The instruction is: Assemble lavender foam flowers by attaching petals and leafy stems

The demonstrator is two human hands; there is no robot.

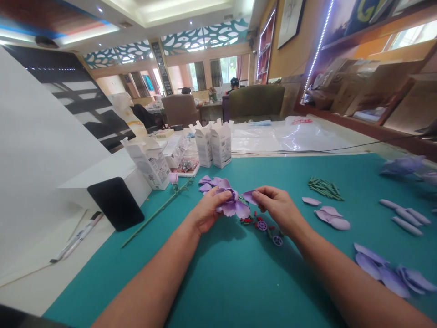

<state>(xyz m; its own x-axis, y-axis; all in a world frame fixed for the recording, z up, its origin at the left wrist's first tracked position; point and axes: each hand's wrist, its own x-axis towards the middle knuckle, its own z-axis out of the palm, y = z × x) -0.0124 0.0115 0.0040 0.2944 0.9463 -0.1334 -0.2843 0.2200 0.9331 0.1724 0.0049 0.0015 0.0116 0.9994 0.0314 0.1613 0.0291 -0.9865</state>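
My left hand (209, 213) is closed on a partly built purple toy flower (235, 208), its thumb pressing near the centre. Just to the right, my right hand (277, 207) pinches a single purple petal (250, 197) by its edge, close beside the flower. Below the hands lie small red and green pieces (246, 221) and purple wheel-like rings (261, 225). More purple petals (205, 182) sit behind the flower. On the left a pale pink bud (173, 177) tops a long green stem (153, 217).
Pale petals (331, 217), green sticks (324, 188) and darker purple petals (392, 274) lie right on the green mat (246, 291). White boxes (221, 145) stand behind. A black tablet-like panel (116, 203) leans at left. Two people sit in the far background.
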